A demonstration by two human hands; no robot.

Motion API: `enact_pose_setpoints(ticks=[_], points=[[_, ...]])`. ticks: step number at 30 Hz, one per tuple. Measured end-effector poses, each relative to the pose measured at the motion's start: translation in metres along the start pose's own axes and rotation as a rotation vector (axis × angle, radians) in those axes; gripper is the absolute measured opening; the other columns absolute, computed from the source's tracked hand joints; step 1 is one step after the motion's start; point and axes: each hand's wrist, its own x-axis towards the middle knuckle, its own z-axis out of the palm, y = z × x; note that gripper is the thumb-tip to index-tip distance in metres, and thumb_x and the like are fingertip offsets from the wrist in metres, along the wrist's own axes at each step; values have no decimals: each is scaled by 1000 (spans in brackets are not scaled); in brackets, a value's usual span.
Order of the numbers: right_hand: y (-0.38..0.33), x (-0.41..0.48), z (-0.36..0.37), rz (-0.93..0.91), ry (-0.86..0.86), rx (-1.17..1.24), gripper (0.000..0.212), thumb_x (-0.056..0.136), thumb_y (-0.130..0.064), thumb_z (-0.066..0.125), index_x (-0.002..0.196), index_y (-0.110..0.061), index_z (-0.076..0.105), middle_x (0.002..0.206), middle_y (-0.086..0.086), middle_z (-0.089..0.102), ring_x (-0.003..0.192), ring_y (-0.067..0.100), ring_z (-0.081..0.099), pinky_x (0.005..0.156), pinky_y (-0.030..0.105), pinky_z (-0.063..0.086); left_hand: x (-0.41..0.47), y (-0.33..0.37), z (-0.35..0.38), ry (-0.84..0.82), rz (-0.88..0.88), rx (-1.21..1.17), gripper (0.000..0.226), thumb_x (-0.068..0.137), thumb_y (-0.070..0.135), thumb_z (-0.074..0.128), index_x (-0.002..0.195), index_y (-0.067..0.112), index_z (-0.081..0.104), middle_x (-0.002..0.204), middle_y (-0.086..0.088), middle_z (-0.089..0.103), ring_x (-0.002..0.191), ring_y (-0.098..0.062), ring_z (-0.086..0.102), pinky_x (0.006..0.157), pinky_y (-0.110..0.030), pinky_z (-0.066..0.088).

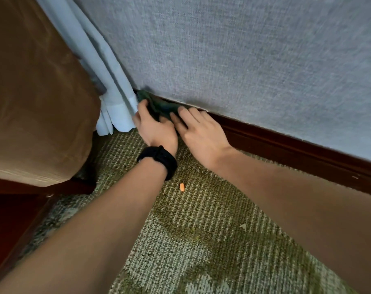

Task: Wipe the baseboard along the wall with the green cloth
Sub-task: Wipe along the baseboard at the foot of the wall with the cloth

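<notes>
Wall point(244, 49), grey textured covering, fills the upper view. Carpet point(201, 240), green-grey loop pile, below it. Brown upholstered chair point(31, 102) at left, with a pale curtain point(108, 81) hanging between it and the wall, hem down at floor level. Baseboard point(297, 153), dark red-brown wood, runs from the curtain out to the right edge.

Both hands are at the far left end of that run, side by side. Left hand point(155, 128): thumb hooked over the green cloth point(159, 105), fingers mostly hidden beyond it, apparently gripping. Right hand point(201, 134): fingers straight and slightly spread, laid flat, tips pressing the cloth's right end. The cloth is bunched against the baseboard just beside the curtain hem.

Black wristband point(159, 159) on the left wrist. Small orange scrap point(182, 187) on the carpet near it.

Judgement: wiping at the curtain end, with most of the board's length to the right yet to cover. Next move calls for sliding the cloth rightward under steady pressure, kept on the wood and off the wallcovering.
</notes>
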Motion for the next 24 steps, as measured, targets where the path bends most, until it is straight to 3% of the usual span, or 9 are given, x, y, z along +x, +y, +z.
enact_pose_setpoints(ticks=[3,7,13,16,19,22,24], points=[[3,-2,4,-2,24,-40,55,85,-7,21,136,-3,39,134,7,47,118,23,46,96,29,37,-11,-2,1,-63,7,-7,58,86,0,48,140,17,36,132,-15,49,119,-25,47,99,-22,33],[1,1,5,68,6,62,44,87,-5,43,131,4,42,128,15,45,117,31,40,90,33,22,-12,-1,3,-104,20,69,54,89,5,44,140,18,34,120,-16,56,107,-25,54,85,-22,39],[1,-9,8,77,7,32,51,86,-3,32,137,5,33,130,17,43,117,32,39,93,37,29,-14,-4,-6,-184,134,207,55,90,1,42,143,12,32,135,-18,46,122,-28,44,100,-25,32],[-10,12,5,34,-14,42,51,88,-5,42,137,3,33,136,13,34,124,29,30,97,36,26,3,-4,-11,-187,116,298,54,92,4,41,144,11,30,136,-20,43,122,-31,44,102,-29,32],[-12,21,3,29,-24,40,46,91,-8,41,136,1,36,136,11,34,126,28,30,98,37,25,12,-2,-14,-197,102,313,52,91,5,40,143,9,33,131,-22,48,119,-32,47,101,-34,37],[4,-3,3,52,-21,19,50,85,-6,47,134,1,39,131,12,41,122,28,35,92,38,19,-7,1,-7,-227,141,359,53,90,4,40,143,9,34,131,-23,48,119,-34,46,102,-32,33],[20,-30,6,80,17,-41,53,76,-4,53,129,0,48,122,12,52,112,27,48,82,36,20,-34,2,2,-265,177,340,53,91,5,43,143,9,34,132,-24,45,120,-34,44,99,-26,26]])
